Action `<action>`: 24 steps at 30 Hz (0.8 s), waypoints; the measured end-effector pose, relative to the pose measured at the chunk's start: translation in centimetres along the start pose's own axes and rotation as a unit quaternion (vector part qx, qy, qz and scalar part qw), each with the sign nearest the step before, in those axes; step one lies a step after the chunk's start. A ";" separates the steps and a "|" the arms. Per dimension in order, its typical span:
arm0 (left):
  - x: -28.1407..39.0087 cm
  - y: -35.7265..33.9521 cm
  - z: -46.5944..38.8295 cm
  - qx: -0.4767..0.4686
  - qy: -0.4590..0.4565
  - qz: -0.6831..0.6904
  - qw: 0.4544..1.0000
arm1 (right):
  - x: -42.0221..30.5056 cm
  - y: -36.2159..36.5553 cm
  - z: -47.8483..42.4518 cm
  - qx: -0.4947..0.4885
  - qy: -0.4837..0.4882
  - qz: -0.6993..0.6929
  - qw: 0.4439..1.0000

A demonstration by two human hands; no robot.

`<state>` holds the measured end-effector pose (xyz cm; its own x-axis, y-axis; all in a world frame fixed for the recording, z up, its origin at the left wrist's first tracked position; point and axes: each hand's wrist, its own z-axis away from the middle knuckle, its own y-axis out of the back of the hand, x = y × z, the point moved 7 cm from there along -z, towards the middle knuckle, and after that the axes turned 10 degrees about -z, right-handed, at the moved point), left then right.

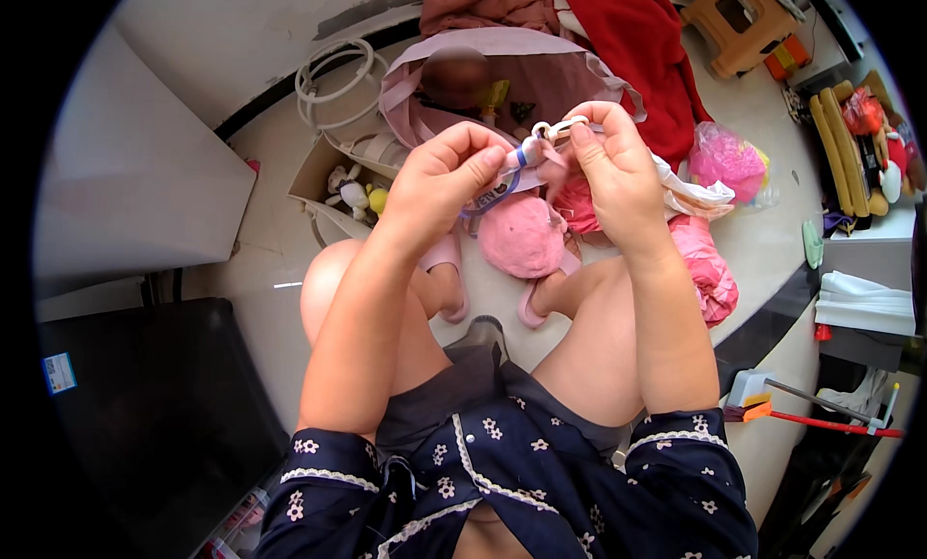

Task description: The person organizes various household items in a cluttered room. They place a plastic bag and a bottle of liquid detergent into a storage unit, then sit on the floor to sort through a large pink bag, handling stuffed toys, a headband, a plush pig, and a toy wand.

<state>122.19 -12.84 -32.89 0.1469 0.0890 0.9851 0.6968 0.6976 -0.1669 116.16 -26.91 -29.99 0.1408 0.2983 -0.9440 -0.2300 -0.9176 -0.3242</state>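
Both hands are raised in front of me over a large pale pink fabric bag (507, 43) that lies with its mouth towards me. My left hand (452, 179) pinches a strap with a blue edge (521, 156), joined to a small clear item with blue trim (494, 200). Between finger and thumb, my right hand (612, 171) holds a whitish loop or clip (561, 129) at the strap's other end. Just below hangs or rests a round pink plush item (523, 234); which of these I cannot tell. Inside the bag is a yellow object (495, 95).
A beige box (308, 169) with small plush toys (349, 191) stands at the left, near a coiled white hose (340, 74). Red cloth (644, 59), a pink plastic bag (724, 164) and pink fabric (706, 269) lie right. A tan stool (731, 16) is at upper right.
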 end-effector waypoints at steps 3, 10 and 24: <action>0.0 -0.6 0.1 -0.009 0.016 -0.042 0.999 | -0.2 0.6 -0.3 0.014 0.001 0.041 0.999; 0.4 0.5 0.0 0.045 -0.029 -0.072 0.996 | -0.7 0.8 0.0 0.013 -0.010 0.090 0.996; -0.1 -2.4 0.8 -0.098 0.139 0.044 0.984 | -0.1 0.9 -0.3 0.014 -0.026 -0.024 0.999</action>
<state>119.98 -13.94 -32.55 0.3811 -0.0736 0.9216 0.7904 0.5430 -0.2835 116.18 -27.81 -30.12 0.1031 0.3563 -0.9287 -0.2512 -0.8941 -0.3709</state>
